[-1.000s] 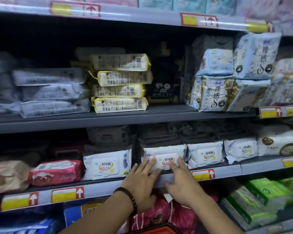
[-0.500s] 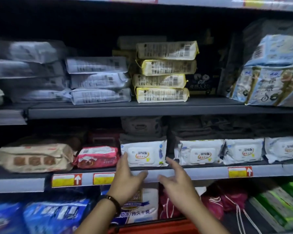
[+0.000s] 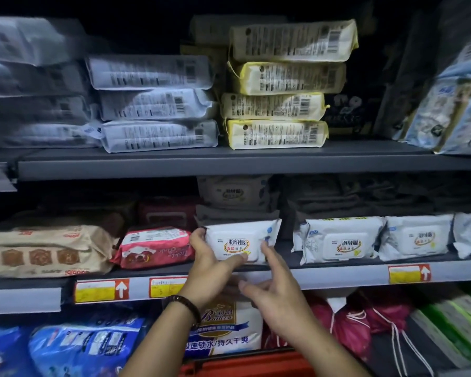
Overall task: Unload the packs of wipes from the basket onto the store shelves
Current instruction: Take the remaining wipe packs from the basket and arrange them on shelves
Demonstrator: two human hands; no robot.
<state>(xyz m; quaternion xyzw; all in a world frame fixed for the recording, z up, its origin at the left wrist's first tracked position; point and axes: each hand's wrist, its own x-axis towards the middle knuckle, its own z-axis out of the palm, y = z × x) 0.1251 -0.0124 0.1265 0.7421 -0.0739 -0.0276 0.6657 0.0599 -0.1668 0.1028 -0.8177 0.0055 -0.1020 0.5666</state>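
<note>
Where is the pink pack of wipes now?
Head view: the pink pack lies on the middle shelf, left of centre, between the tan pack and a white pack.

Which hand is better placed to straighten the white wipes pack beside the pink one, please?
Left, probably: the left hand holds the white pack at its left end, while the right hand is open, by its right edge.

Both forearms [image 3: 158,341] are bare as far as the view shows, and so are the left hand [image 3: 210,270] and the right hand [image 3: 279,293]. Round the left wrist sits a dark bracelet [image 3: 186,308] of small round beads, brownish-black, strung in a single close-fitting band.
</note>
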